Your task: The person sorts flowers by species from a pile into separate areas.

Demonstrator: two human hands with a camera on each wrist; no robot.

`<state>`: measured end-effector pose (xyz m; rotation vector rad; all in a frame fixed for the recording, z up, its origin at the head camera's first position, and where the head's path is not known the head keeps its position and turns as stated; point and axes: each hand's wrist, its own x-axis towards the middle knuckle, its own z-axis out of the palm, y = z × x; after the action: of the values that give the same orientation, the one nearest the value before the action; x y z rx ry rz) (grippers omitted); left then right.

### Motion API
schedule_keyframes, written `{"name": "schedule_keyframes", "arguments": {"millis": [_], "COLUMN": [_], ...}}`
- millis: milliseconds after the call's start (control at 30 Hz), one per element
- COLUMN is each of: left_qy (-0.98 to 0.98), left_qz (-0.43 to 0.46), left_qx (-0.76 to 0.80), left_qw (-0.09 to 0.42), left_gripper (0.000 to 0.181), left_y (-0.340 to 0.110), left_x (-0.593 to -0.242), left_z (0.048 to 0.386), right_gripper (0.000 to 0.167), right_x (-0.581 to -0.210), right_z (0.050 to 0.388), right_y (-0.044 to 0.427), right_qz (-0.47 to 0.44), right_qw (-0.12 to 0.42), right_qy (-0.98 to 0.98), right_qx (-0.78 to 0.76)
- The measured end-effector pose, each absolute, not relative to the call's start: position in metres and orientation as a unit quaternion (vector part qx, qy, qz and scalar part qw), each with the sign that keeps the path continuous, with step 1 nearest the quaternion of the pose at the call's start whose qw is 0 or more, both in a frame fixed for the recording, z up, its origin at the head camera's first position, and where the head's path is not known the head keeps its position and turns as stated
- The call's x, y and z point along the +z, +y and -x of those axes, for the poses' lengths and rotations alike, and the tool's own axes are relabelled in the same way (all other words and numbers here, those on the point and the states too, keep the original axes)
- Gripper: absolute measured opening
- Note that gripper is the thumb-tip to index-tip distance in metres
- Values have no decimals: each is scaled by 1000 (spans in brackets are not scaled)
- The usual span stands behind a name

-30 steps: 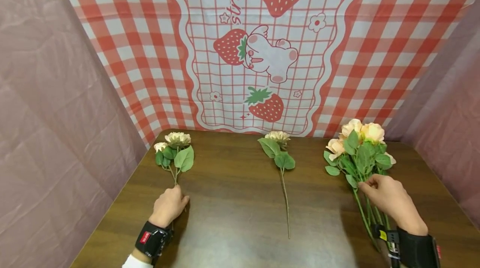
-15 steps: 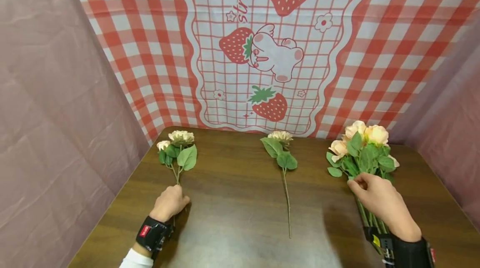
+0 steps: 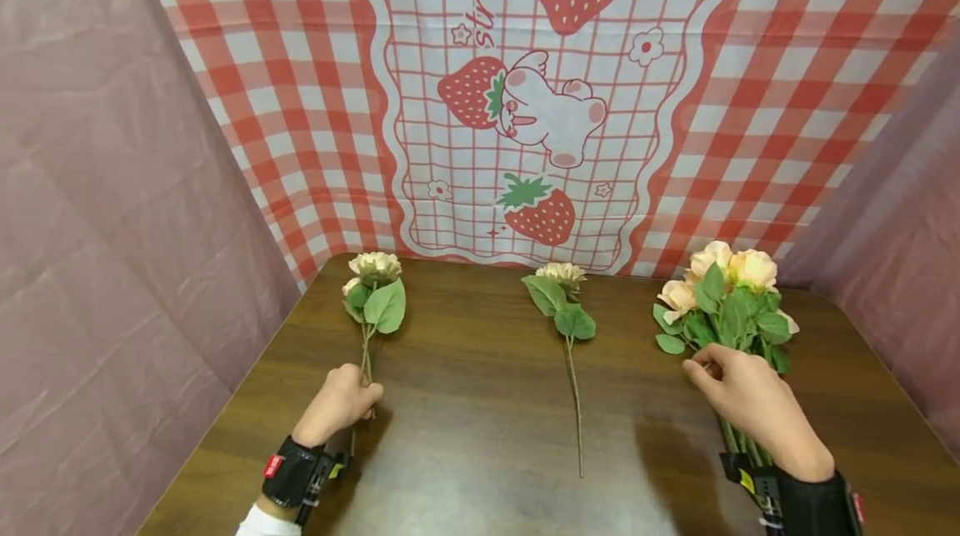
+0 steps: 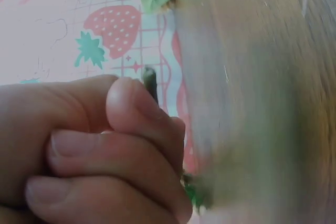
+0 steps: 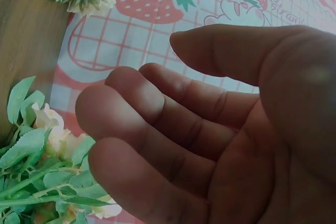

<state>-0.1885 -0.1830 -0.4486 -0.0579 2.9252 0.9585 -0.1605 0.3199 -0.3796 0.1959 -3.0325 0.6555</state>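
At the table's left, my left hand [image 3: 341, 401] grips the stems of cream flowers [image 3: 375, 268] with green leaves; a larger bloom and a smaller one lie together. In the left wrist view my left hand [image 4: 115, 150] has its fingers curled, and a stem end [image 4: 150, 80] shows beside the thumb. My right hand [image 3: 757, 403] hovers over the stems of a peach rose bunch [image 3: 731, 286], partly hiding them. From the right wrist view, the right hand [image 5: 184, 135] has loosely bent fingers with nothing between them; the rose bunch [image 5: 52, 177] is beside it.
Between the hands, a single cream flower [image 3: 558, 278] with a long bare stem lies on the brown wooden table [image 3: 480, 403]. A red-checked strawberry cloth [image 3: 540, 102] hangs behind the table's far edge. Pink curtains [image 3: 112, 227] flank both sides.
My left hand has shifted the cream flowers rightward and turned their stems more upright in view. The right hand has drawn a little left across the rose stems, while the roses stay put.
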Motion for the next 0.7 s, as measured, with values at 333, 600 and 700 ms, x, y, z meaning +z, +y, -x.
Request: {"name": "schedule_keyframes", "arguments": {"millis": [333, 600, 700], "left_qy": [942, 951, 955], "left_qz": [18, 12, 11], "left_qx": [331, 305, 293], "left_qw": [58, 56, 49], "left_gripper": [26, 30, 26], "left_y": [-181, -178, -177], "left_x": [-442, -448, -452], "left_z": [185, 178, 177], "right_gripper": [29, 20, 19], "right_x": [-375, -376, -377], "right_z": [157, 159, 159], "right_y": [320, 320, 320], "right_qz": [-71, -105, -110], "right_qw": [-4, 22, 26], "right_qy": [-973, -969, -969], "right_qx": [219, 221, 221]}}
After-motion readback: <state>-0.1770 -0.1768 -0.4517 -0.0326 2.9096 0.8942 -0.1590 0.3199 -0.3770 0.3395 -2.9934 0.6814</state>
